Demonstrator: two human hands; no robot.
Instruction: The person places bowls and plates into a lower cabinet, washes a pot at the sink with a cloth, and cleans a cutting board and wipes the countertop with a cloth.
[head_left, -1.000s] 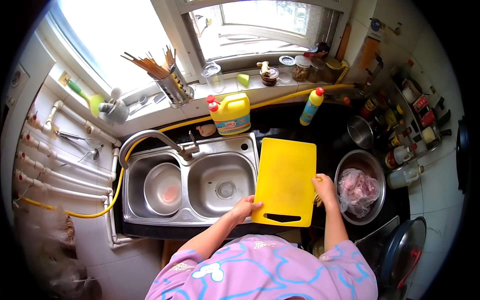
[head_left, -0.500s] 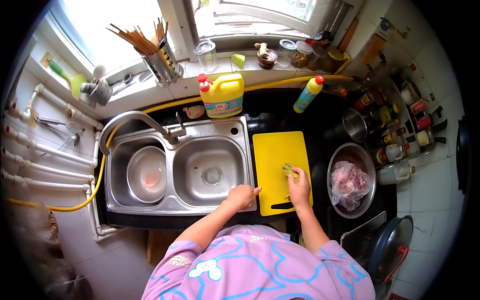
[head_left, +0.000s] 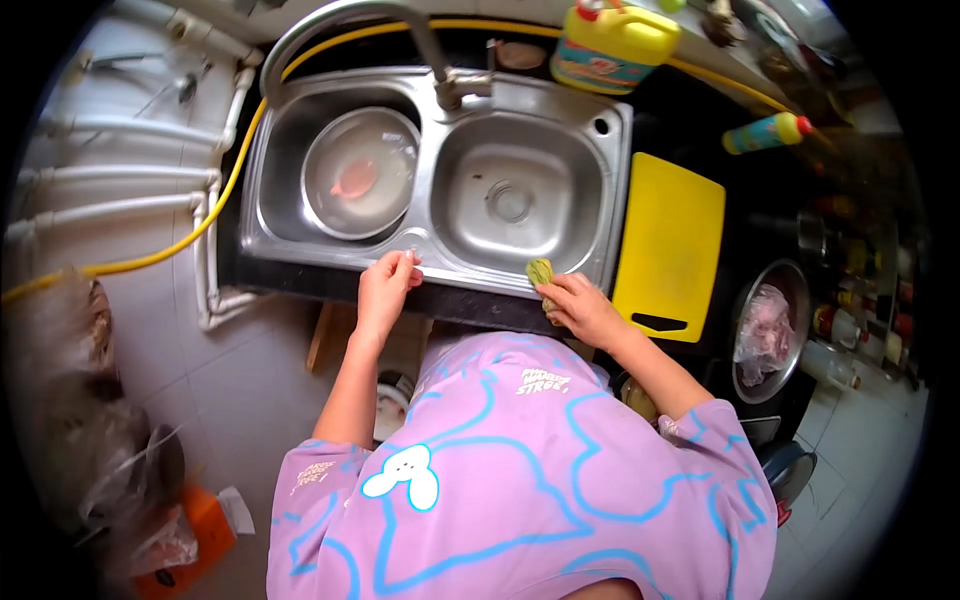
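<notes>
My right hand (head_left: pixel 582 308) is closed around a crumpled yellow-green bundle (head_left: pixel 540 272), held over the front rim of the steel double sink (head_left: pixel 425 215). Whether the bundle is cloth or a leafy vegetable I cannot tell. My left hand (head_left: pixel 386 288) is near the sink's front edge, its thumb and fingers pinched together; anything between them is too small to name. To the right of the sink lies a yellow cutting board (head_left: pixel 672 235), with neither hand on it. A round bowl (head_left: pixel 335 205) with something pinkish in it sits in the left basin.
A curved faucet (head_left: pixel 430 50) rises behind the sink. Beyond it stand a yellow jug (head_left: pixel 610 50) and a yellow bottle (head_left: pixel 765 133). At the right, a metal basin (head_left: pixel 797 285) holds bagged meat (head_left: pixel 765 335). A yellow hose (head_left: pixel 225 200) runs down past white pipes (head_left: pixel 120 203) on the left.
The view has swung left and down. My right hand has carried the yellow-green bundle from the cutting board to the sink's front rim. My left hand has shifted left along the sink.
</notes>
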